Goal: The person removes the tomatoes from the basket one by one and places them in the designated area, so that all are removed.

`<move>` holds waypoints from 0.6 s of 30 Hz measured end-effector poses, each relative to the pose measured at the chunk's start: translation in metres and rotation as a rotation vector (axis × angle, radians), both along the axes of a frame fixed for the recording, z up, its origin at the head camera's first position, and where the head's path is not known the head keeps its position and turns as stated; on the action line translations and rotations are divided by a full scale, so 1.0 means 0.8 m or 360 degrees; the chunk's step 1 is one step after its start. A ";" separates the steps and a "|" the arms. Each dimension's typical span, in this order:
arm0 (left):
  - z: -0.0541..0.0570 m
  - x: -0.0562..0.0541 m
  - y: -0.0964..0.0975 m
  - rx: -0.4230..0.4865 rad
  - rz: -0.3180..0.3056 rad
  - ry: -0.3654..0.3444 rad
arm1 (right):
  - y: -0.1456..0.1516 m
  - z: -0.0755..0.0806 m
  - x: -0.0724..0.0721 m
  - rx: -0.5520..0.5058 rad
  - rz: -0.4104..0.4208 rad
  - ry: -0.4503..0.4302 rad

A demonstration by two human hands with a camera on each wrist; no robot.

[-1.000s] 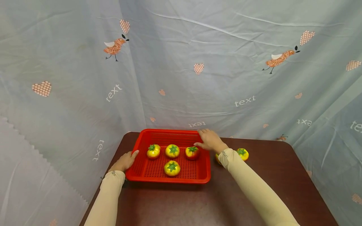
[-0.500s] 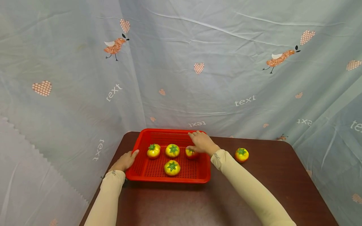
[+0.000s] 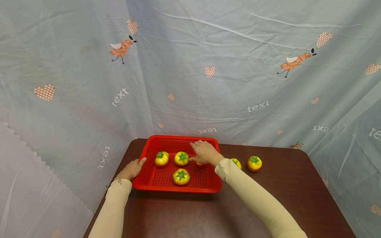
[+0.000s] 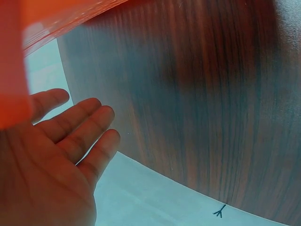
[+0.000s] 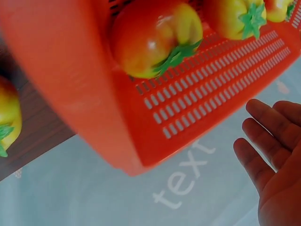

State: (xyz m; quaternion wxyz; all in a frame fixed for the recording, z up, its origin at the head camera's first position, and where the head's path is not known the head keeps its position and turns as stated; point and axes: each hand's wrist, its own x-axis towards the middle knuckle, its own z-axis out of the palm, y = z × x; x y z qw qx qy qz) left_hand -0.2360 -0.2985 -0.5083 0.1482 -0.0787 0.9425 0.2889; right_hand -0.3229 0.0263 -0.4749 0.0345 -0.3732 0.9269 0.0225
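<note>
A red plastic basket (image 3: 175, 189) with slotted sides stands on the table and holds several red-and-yellow tomatoes (image 3: 181, 177) with green star-shaped tops. My left hand (image 3: 131, 170) rests on its left rim, thumb over the edge. In the left wrist view its other fingers (image 4: 89, 136) are extended and apart outside the basket, while the thumb is hidden. Over the right part of the basket my right hand (image 3: 206, 153) hangs with nothing in it, partly covering the right tomato (image 3: 201, 164). Its fingers (image 5: 263, 136) look straight in the right wrist view.
Right of the basket, two tomatoes lie on the dark wooden table (image 3: 285, 191): one (image 3: 254, 163) in full view, another (image 3: 236, 162) partly behind the right sleeve. A grey-blue printed curtain (image 3: 190, 82) hangs behind the table and along its sides.
My right hand has moved left from the basket's right rim to over the tomato inside. The tomato behind the right sleeve shows again. My left hand and the basket stay put.
</note>
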 end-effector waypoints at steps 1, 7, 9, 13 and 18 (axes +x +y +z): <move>0.000 0.000 0.000 -0.0003 0.0001 -0.0001 | -0.003 0.000 0.001 0.0007 0.0005 -0.0005; -0.001 0.001 0.000 -0.0002 0.0005 -0.0003 | -0.020 -0.008 0.009 0.0074 0.0078 0.0012; 0.000 0.001 0.001 0.0004 0.0010 -0.0008 | -0.026 -0.011 0.012 0.0117 0.0108 0.0029; -0.001 0.002 0.001 -0.0006 0.0023 -0.0020 | -0.037 -0.018 0.018 0.0213 0.0159 0.0059; -0.002 0.001 0.002 -0.0013 0.0039 -0.0033 | -0.047 -0.024 0.023 0.0293 0.0151 0.0024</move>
